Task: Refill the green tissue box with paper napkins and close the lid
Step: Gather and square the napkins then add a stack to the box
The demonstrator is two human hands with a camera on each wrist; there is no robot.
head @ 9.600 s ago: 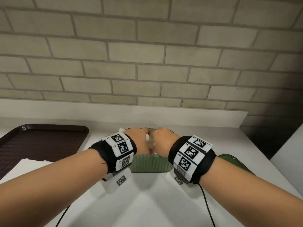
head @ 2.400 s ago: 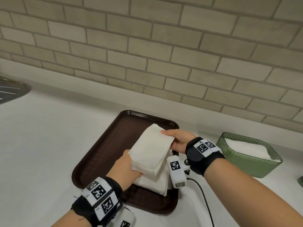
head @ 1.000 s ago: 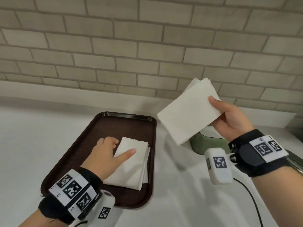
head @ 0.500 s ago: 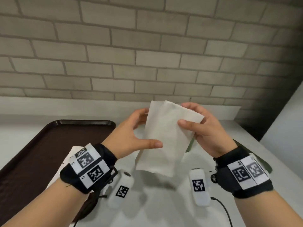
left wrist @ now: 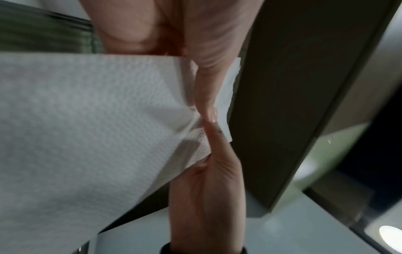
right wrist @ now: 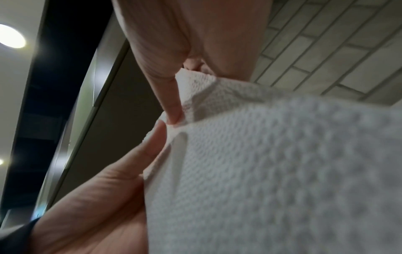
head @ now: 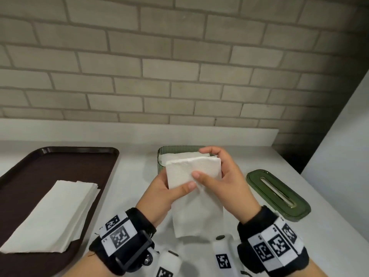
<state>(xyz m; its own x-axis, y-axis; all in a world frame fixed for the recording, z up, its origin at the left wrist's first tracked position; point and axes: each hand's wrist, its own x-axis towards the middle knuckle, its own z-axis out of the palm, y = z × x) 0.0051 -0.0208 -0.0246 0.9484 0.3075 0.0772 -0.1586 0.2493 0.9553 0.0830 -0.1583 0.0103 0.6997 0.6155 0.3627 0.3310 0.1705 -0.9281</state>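
Note:
A stack of white paper napkins [head: 194, 188] hangs between both hands just in front of the open green tissue box [head: 162, 151], which holds white napkins. My left hand [head: 165, 188] grips the stack's left side, thumb on its front. My right hand [head: 221, 176] grips the right side, thumb on the front, fingers curled over the top edge. The two thumb tips meet on the paper in the left wrist view, on the napkins [left wrist: 97, 120], and in the right wrist view, on the same napkins [right wrist: 272, 163]. The green lid [head: 277, 194] with its slot lies on the counter to the right.
A dark brown tray [head: 60, 166] at the left carries another pile of napkins [head: 54, 216]. A brick wall with a white ledge [head: 139, 130] runs behind the counter. A white panel [head: 343, 156] stands at the right edge.
Both hands have lowered the napkin stack toward the box, from chest height to just above its near edge. The view has tilted so the box and lid show.

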